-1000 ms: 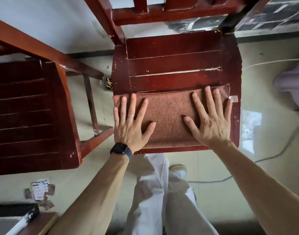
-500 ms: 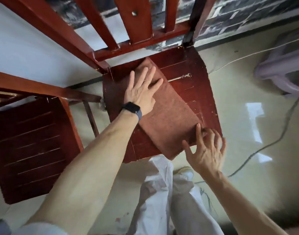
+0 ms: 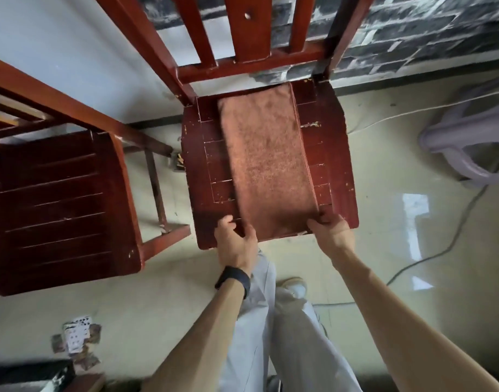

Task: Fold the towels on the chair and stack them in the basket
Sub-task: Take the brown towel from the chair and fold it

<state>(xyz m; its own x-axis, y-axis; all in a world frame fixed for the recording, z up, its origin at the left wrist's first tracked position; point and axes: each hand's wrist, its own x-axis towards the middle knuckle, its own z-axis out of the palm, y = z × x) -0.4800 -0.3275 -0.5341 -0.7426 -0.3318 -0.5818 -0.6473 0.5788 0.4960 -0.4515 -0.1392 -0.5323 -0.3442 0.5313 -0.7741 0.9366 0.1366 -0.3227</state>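
Well, on my feed the brown towel (image 3: 271, 165) lay as a long folded strip down the middle of the red wooden chair (image 3: 340, 165). It ran from the seat's back edge, under the back rails, to its front edge, with bare slats showing on both sides. I had the left hand (image 3: 237, 241) at the towel's near left corner, fingers curled round the cloth. The right hand (image 3: 331, 232) was at the near right corner, fingers bent down and pinching that edge. Both hands sat right at the seat's front edge, and a dark smartwatch (image 3: 232, 280) was on the left wrist.

A second chair (image 3: 59, 207) of the same dark red wood stood just left of the first. Playing cards (image 3: 76, 338) lay scattered on the floor near the lower left. A cable (image 3: 452, 230) trailed over the shiny floor to the right, near a pale purple plastic thing (image 3: 469, 131) that I could not identify.
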